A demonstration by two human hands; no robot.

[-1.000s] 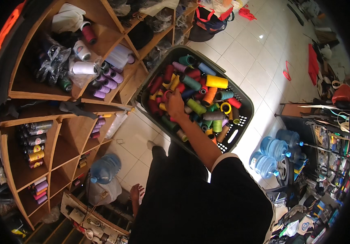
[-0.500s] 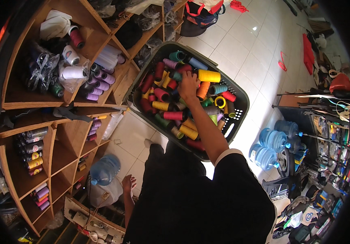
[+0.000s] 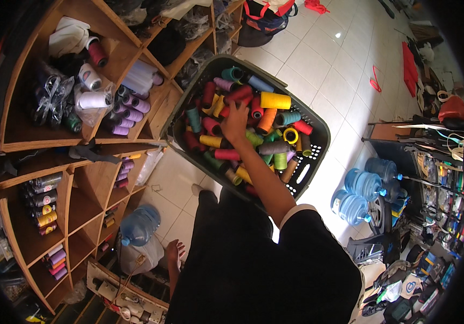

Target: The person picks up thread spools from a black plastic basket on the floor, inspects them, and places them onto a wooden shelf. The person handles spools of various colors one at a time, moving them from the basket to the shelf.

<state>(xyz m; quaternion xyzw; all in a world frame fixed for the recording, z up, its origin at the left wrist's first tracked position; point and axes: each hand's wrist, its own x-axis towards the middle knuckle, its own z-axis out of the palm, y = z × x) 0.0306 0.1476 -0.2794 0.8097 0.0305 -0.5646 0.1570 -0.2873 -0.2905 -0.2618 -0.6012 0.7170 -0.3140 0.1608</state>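
Note:
A dark green plastic basket point(image 3: 322, 154) with holes in its wall holds many thread spools in mixed colours. My right hand point(image 3: 234, 124) reaches into its middle, with bent fingers closed at a red thread spool point(image 3: 239, 94); the palm side is hidden. A yellow spool point(image 3: 275, 101) and an orange spool point(image 3: 267, 121) lie to the right of that hand. At the basket's left side rests a teal spool point(image 3: 193, 119). My left hand point(image 3: 175, 252) hangs low beside my leg, fingers apart, holding nothing.
Wooden shelving point(image 3: 89, 186) on the left holds purple and dark spools, some in plastic bags. A blue water bottle point(image 3: 140, 224) stands below it. More blue bottles point(image 3: 362, 184) are on the right, near a crowded rack point(image 3: 439, 200). A bag point(image 3: 267, 21) sits beyond the basket.
My right hand has shifted slightly left and let go of a teal spool, which now lies at the basket's left side. Its fingers are now at a red spool. Some spools have shifted.

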